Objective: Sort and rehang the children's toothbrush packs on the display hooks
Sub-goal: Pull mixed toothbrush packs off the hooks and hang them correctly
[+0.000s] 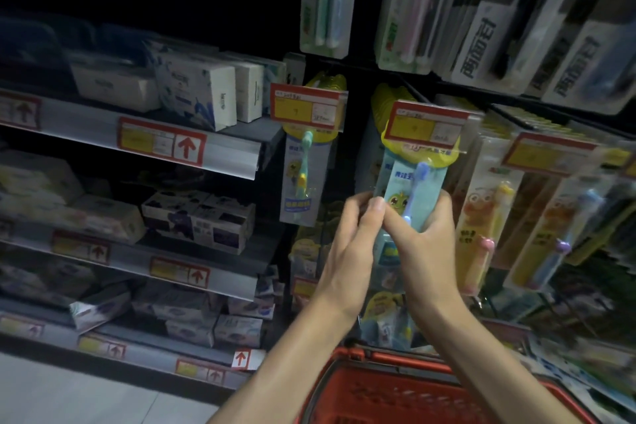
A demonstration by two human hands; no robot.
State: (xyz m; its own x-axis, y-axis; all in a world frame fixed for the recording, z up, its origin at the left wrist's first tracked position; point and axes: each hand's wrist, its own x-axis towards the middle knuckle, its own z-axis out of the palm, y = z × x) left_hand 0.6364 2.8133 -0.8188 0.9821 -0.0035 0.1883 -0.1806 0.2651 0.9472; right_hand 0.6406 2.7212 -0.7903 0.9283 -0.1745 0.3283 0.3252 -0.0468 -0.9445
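shelving (220,155): grey shelves on my left, stacked with boxed goods, red-and-yellow price strips with up arrows along the edges.
upper packs (481,10): adult toothbrush packs hanging top right, blurred.
basket (395,392): red plastic basket below my forearms, rim just under my wrists.
yellow packs (481,227): kids' packs with a yellow cartoon figure, hanging right of my hands.
left pack (301,179): light-blue kids' toothbrush pack on the hook left of centre, hanging free behind its price tag (306,108).
held pack (409,189): light-blue kids' pack with blue brush and green cartoon; top sits under the centre tag (426,126), at the front of a row of yellow-topped packs. Can't tell if its hole is on the hook.
right hand (426,244): mine, wrapped round the held pack's lower half from the right, thumb across the front.
left hand (351,244): mine, fingers curled, tips pinching the pack's left edge.
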